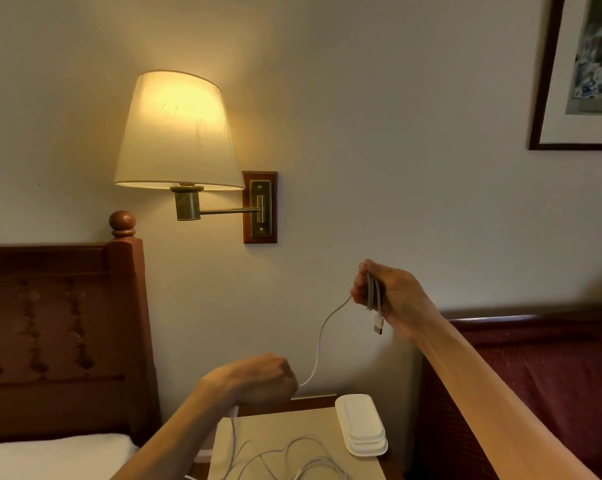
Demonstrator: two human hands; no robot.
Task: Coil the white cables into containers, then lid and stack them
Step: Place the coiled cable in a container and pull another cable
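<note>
While the stack of white containers (361, 426) sits closed at the back right of the small worktop (292, 431), nothing of what may lie inside it can be seen; several shallow oval pieces are nested one on another, and which are lids cannot be told. The stack's near end reaches close to the worktop's right edge, just beside the dark red upholstered furniture (534, 375).

Raised near the wall, the right hand (389, 292) has its fingers (358, 292) curled tight around a few gathered loops of the white cable (318, 344), with the USB plug (379, 323) hanging free below the palm. From that bundle the cable curves down to the left hand (258, 379), whose fingers are closed in a fist around the strand just above the worktop's back edge. Below the left hand the rest of the cable falls onto the worktop and lies in loose, overlapping loops (292, 455) on the front half, apart from the stack of containers.

On the left stand a wooden headboard (64, 334) and a bed with white bedding (50, 455), close to the worktop. A lit wall lamp (178, 133) hangs above and a framed picture (583, 74) is at upper right; open room remains between the two hands and the wall.
</note>
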